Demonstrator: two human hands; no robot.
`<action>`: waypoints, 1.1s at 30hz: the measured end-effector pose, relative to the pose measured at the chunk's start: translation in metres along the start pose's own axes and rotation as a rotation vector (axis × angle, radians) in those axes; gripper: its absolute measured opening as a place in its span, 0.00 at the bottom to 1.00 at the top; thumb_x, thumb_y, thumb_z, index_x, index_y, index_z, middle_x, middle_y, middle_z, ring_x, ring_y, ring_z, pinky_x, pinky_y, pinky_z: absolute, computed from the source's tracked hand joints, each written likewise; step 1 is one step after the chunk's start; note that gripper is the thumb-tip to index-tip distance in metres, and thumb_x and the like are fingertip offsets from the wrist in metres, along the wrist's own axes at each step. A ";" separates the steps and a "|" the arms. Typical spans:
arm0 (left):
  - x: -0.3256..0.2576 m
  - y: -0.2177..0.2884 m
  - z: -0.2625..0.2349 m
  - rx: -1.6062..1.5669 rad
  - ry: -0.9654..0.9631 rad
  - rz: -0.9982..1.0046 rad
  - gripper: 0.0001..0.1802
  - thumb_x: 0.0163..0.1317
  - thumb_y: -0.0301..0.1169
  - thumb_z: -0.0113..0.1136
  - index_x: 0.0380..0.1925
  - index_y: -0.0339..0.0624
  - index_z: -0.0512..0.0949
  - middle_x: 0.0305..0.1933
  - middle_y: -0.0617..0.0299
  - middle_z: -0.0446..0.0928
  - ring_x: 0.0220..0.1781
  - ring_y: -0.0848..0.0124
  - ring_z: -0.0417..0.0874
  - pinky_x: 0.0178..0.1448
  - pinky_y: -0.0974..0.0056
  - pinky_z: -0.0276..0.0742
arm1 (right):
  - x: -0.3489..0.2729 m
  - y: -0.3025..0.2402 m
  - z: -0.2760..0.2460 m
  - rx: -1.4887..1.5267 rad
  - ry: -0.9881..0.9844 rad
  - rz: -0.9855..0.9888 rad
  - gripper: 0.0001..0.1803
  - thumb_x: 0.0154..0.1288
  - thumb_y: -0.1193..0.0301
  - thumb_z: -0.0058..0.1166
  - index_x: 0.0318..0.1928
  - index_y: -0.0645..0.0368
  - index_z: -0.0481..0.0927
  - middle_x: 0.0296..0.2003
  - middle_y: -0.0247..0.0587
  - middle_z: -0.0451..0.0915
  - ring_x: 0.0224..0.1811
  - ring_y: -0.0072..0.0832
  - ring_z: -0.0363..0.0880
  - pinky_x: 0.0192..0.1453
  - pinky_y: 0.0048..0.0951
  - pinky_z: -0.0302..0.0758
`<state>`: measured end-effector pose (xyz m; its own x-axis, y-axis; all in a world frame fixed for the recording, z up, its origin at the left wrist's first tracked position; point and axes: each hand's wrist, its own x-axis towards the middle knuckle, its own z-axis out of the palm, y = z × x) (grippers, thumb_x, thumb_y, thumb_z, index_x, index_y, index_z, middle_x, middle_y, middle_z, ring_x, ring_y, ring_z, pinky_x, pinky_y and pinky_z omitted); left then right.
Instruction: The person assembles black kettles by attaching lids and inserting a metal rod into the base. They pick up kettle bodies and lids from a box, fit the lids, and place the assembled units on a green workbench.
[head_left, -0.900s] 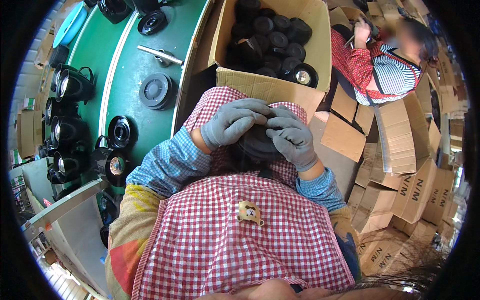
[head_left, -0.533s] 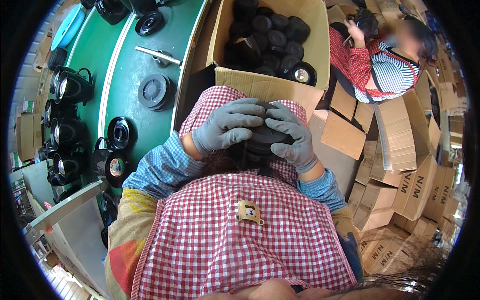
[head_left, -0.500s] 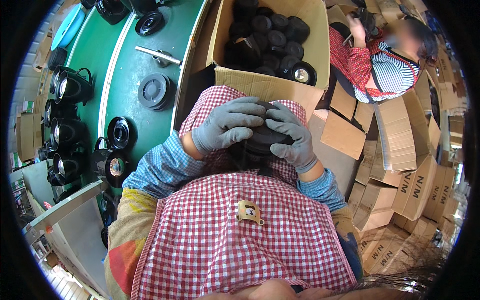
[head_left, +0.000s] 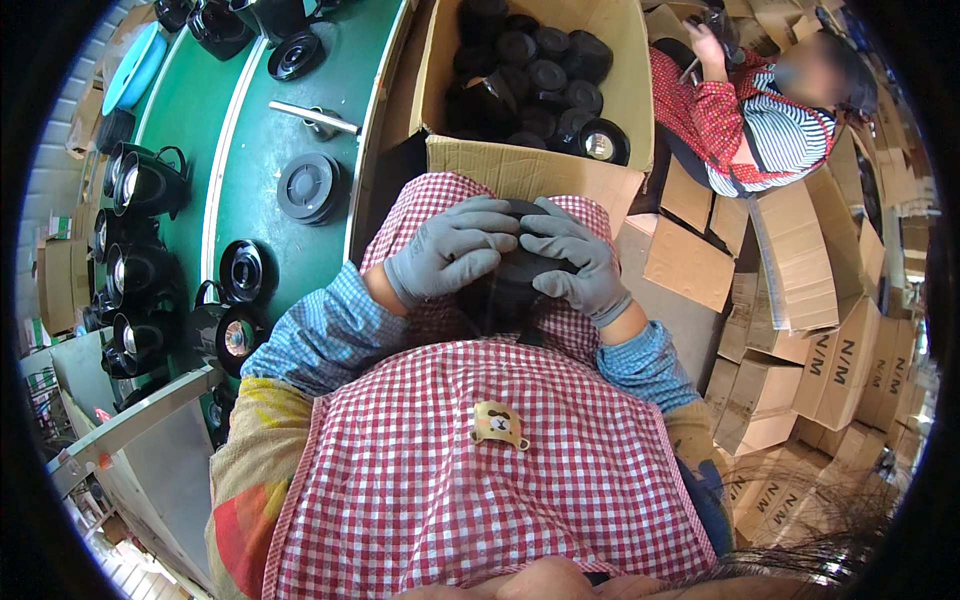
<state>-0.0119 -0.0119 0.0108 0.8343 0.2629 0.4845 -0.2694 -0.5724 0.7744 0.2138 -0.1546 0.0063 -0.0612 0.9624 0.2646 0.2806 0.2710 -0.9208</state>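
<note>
A black round piece (head_left: pixel 520 270), shaped like a lid or the top of a pot, rests in my lap. My gloved left hand (head_left: pixel 450 250) curls over its left side and my gloved right hand (head_left: pixel 577 262) over its right, fingertips nearly meeting at the far edge. Its underside is hidden and too dark to make out. On the green bench to the left lie a stack of black ribbed discs (head_left: pixel 308 187) and a metal tool (head_left: pixel 313 117) with a rod handle. An open black lid (head_left: pixel 245 271) sits nearer to me.
Beyond my knees stands a cardboard box (head_left: pixel 520 168) holding many black round parts. Several black jugs (head_left: pixel 150 180) line the bench's left side, near a blue basin (head_left: pixel 136 68). At the far right sits another person (head_left: pixel 775 130); cardboard cartons (head_left: pixel 840 365) are piled below them.
Both hands stay on the black round piece; the right has shifted very slightly left. The whole view has moved a little.
</note>
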 end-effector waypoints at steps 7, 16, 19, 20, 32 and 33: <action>0.004 0.024 0.005 0.203 0.023 -0.096 0.17 0.75 0.35 0.54 0.50 0.32 0.83 0.59 0.43 0.80 0.66 0.46 0.77 0.71 0.47 0.70 | 0.010 0.013 -0.012 0.106 -0.112 0.075 0.35 0.60 0.42 0.66 0.57 0.56 0.86 0.66 0.48 0.77 0.78 0.49 0.61 0.81 0.49 0.56; 0.005 -0.020 -0.010 -0.294 0.029 -0.236 0.23 0.80 0.41 0.45 0.52 0.32 0.82 0.64 0.45 0.78 0.67 0.54 0.78 0.73 0.55 0.69 | 0.011 -0.047 0.004 -0.456 0.080 -0.139 0.36 0.70 0.39 0.53 0.61 0.56 0.83 0.65 0.53 0.77 0.72 0.54 0.68 0.78 0.52 0.58; 0.000 -0.014 0.001 -0.299 0.098 -0.307 0.22 0.80 0.40 0.45 0.54 0.33 0.82 0.66 0.46 0.77 0.68 0.55 0.77 0.73 0.57 0.69 | 0.009 -0.038 0.019 -0.422 0.072 -0.114 0.35 0.73 0.42 0.48 0.61 0.59 0.82 0.63 0.54 0.78 0.70 0.54 0.69 0.77 0.54 0.58; -0.002 -0.009 0.004 -0.281 0.113 -0.325 0.22 0.81 0.40 0.45 0.55 0.33 0.81 0.67 0.46 0.76 0.69 0.55 0.77 0.74 0.57 0.69 | 0.009 -0.032 0.021 -0.447 0.074 -0.081 0.34 0.74 0.43 0.48 0.60 0.59 0.82 0.63 0.54 0.78 0.70 0.54 0.69 0.77 0.54 0.58; -0.001 0.050 -0.021 0.292 -0.095 -0.310 0.17 0.68 0.34 0.58 0.51 0.37 0.83 0.57 0.47 0.82 0.62 0.48 0.81 0.64 0.54 0.75 | 0.040 0.007 -0.013 -0.213 -0.088 0.010 0.19 0.76 0.62 0.50 0.59 0.54 0.84 0.64 0.51 0.78 0.69 0.48 0.72 0.74 0.43 0.67; 0.002 0.030 -0.028 0.271 -0.075 -0.187 0.15 0.69 0.35 0.57 0.48 0.37 0.84 0.51 0.50 0.84 0.58 0.51 0.82 0.60 0.55 0.74 | 0.034 -0.003 -0.006 -0.269 0.025 -0.002 0.21 0.76 0.59 0.50 0.61 0.54 0.83 0.65 0.51 0.76 0.70 0.48 0.71 0.76 0.44 0.64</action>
<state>-0.0315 -0.0067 0.0462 0.8930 0.3309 0.3050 0.0212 -0.7080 0.7059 0.2170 -0.1233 0.0201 -0.0395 0.9602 0.2764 0.5248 0.2553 -0.8121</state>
